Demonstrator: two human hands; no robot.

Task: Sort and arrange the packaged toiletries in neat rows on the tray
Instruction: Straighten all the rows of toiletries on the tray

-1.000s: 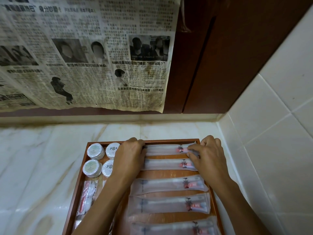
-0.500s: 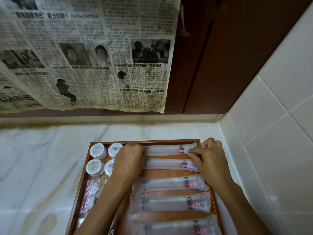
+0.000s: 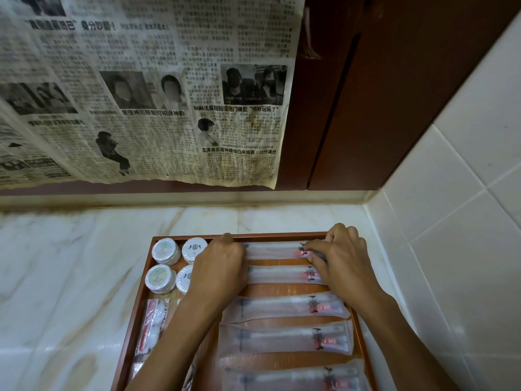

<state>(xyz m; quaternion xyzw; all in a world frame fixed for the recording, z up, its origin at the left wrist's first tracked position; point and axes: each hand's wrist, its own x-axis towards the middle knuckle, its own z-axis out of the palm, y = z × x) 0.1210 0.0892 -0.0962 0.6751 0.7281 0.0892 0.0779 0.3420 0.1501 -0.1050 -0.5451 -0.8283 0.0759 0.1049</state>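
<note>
Five long frosted plastic sachets (image 3: 284,306) lie in rows on the brown wooden tray (image 3: 135,320), beside four round white soaps (image 3: 166,251). Left hand (image 3: 220,263) and right hand (image 3: 341,255), fingers curled, pinch the farthest sachet (image 3: 273,249); final straightening appears left.

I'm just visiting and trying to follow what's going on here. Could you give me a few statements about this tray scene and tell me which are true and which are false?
1. Both hands are on the long packet at the far end of the tray. True: the left hand and right hand are at opposite ends of the top packet.
2. The tray is blue plastic. False: it is brown wood.
3. Four round white packets sit in the tray's far left corner. True.
4. The long packets lie stacked in one pile. False: they lie side by side in a row.
5. A newspaper hangs behind the counter. True.
</note>
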